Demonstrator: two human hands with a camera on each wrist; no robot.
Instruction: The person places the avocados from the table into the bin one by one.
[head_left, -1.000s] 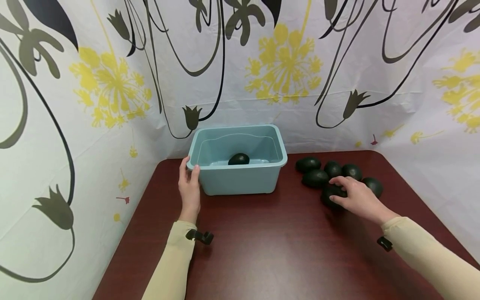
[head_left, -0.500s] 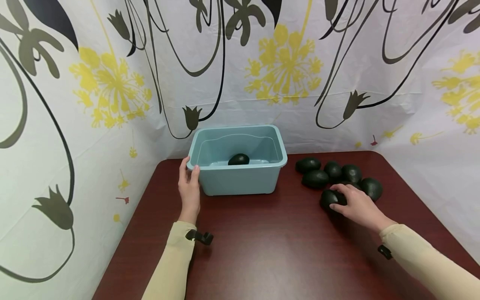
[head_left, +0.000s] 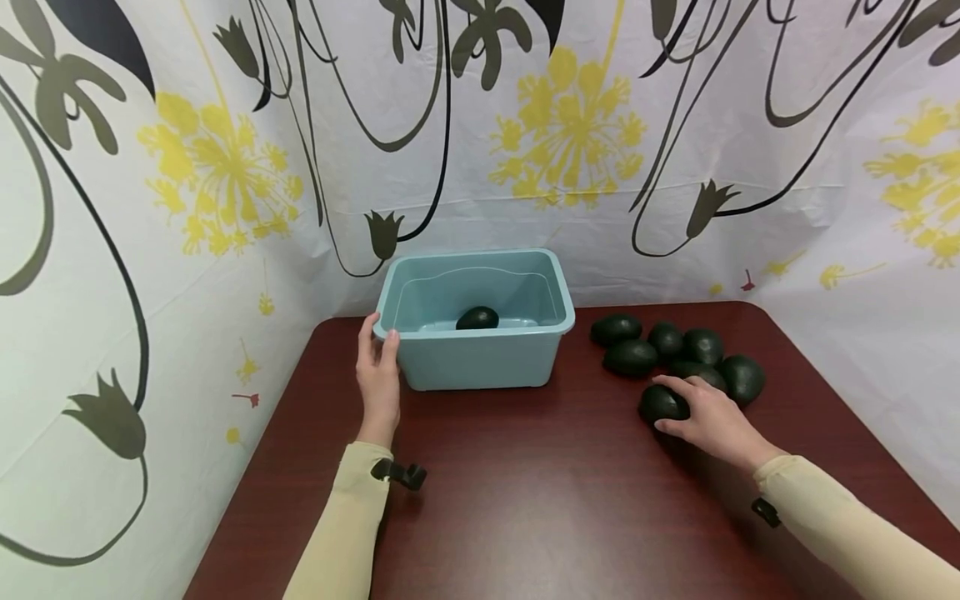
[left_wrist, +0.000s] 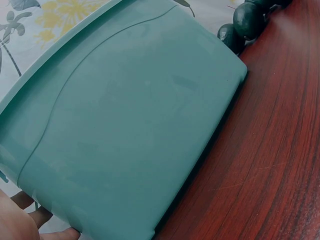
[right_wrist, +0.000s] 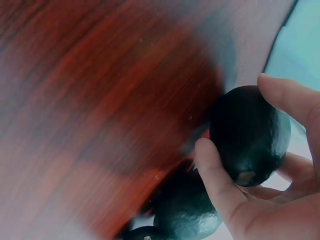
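Note:
A light blue plastic tub (head_left: pixel 480 362) (left_wrist: pixel 125 125) stands at the back of the dark red table (head_left: pixel 525 492) with one dark green avocado (head_left: pixel 477 317) inside. My left hand (head_left: pixel 378 379) rests against the tub's left front corner, thumb at the rim. My right hand (head_left: pixel 705 417) (right_wrist: pixel 265 165) grips a dark avocado (head_left: pixel 660 403) (right_wrist: pixel 248 134) between thumb and fingers, low over the table and nearest me in the pile. Several more avocados (head_left: pixel 675 350) lie in a cluster just behind it.
A flower-printed white curtain (head_left: pixel 525 150) closes off the back and both sides of the table. Bare tabletop lies between the tub and the avocado pile. Both forearms wear beige sleeves (head_left: pixel 345 525) with small black clips.
My right hand has closed round the nearest avocado and drawn it a little toward me, away from the cluster. The left hand and the tub have not moved.

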